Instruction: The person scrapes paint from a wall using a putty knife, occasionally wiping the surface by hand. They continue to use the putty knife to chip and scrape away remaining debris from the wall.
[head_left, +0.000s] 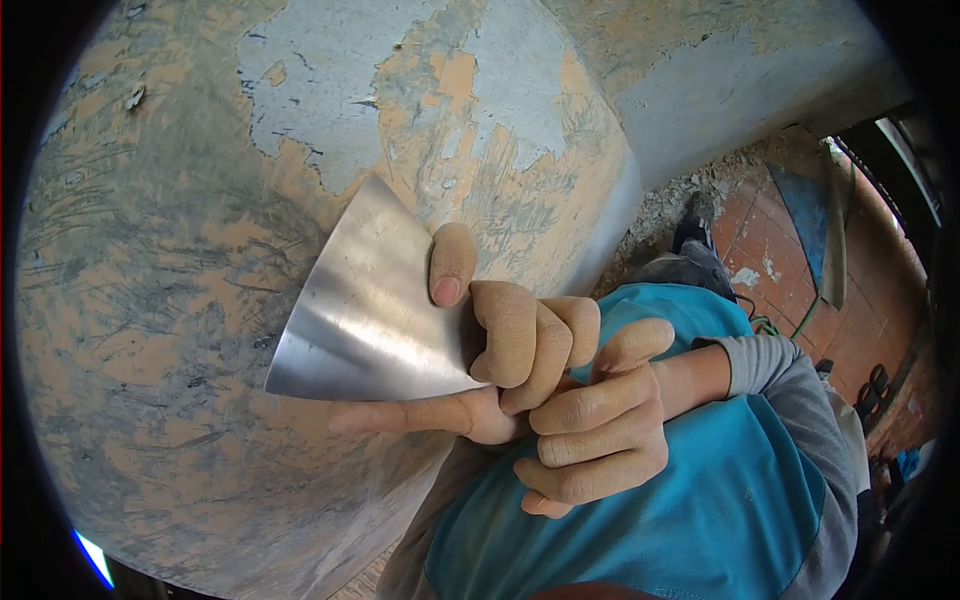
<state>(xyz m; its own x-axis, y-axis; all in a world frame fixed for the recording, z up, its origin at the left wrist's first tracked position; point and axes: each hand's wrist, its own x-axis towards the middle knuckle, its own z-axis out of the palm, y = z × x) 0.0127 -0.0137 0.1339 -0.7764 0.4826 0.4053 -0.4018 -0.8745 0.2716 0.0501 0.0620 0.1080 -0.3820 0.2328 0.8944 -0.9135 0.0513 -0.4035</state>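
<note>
- both hands are closed around the narrow end of a wide, fan-shaped, bare steel scraper blade (365, 310); which hand is which is hard to tell at this tilted angle
- right hand (590, 420), as i read it from the grey sleeve (770, 365) running into it, is curled shut low down, knuckles stacked, over where the handle must be; the handle itself is hidden
- left hand (510, 335), by the same reading, grips higher up, one fingertip pressed flat on the face of the blade and another finger stretched out along its straight lower edge
- blade lies against a peeling wall of grey paint over orange plaster (180, 330), its broad end pointing away from the hands
- judged by its look, the blade is thin, light and springy, smooth and rather slippery on the polished face; the straight edge and its corners look sharp, so the safe hold is back at the hidden handle and on the flat, not along the edge
- wall has a rounded corner just beyond the blade, with loose paint flakes above; broad open surface spreads to the left and below
- behind the hands sit a teal shirt (720, 500) and, further off, a red tiled floor (790, 270) strewn with rubble
</note>
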